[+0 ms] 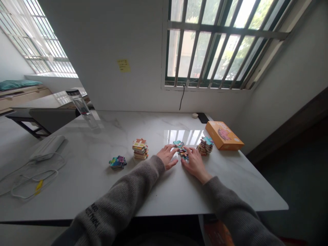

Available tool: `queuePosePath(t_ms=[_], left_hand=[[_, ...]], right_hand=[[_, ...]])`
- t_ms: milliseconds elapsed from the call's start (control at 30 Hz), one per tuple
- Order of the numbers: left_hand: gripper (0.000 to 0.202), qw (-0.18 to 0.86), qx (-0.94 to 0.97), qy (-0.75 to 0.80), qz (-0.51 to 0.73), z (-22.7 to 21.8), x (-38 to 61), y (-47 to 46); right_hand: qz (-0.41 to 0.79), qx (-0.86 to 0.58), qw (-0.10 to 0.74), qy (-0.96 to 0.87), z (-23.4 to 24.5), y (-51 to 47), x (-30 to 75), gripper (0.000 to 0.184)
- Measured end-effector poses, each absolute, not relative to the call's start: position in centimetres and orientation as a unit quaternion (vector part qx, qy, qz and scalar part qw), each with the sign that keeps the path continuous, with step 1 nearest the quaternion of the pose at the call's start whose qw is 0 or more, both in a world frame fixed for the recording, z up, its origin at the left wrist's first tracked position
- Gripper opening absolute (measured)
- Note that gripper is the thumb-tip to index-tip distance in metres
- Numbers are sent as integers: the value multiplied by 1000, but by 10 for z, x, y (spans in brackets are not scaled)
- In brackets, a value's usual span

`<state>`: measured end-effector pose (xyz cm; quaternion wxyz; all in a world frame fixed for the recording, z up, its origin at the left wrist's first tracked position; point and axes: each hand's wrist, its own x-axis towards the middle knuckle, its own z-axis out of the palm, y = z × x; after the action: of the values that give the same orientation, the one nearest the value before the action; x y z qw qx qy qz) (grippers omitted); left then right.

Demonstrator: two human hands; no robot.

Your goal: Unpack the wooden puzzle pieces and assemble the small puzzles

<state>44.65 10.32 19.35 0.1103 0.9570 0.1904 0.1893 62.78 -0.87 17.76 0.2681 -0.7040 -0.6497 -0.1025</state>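
Several jigsaw puzzle pieces [182, 150] lie joined or close together on the white marble-patterned table, between my two hands. My left hand [167, 156] rests at their left side, fingers apart, fingertips at the edge of the pieces. On their right, my right hand [194, 162] has its fingers spread, and the fingertips touch the pieces. A tall stack of puzzle pieces [140, 149] stands left of my left hand. Farther left sits a lower stack of blue and purple pieces [118, 162]. Just beyond my right hand is another stack of pieces [205, 146], partly hidden by it.
An orange box [224, 135] lies at the table's right edge, with a black phone-like object [203, 118] and a small white round object [195, 115] behind it. A clear bottle [79, 102] stands at the back left. A white device [48, 148] and cables [36, 195] occupy the left side.
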Motion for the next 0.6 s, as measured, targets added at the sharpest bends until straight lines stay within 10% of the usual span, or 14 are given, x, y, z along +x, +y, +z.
queuePosePath(t_ms=[600], left_hand=[[46, 69, 975, 194, 81, 199, 508, 128]], right_hand=[[-5, -654, 361, -665, 179, -6, 637, 59]])
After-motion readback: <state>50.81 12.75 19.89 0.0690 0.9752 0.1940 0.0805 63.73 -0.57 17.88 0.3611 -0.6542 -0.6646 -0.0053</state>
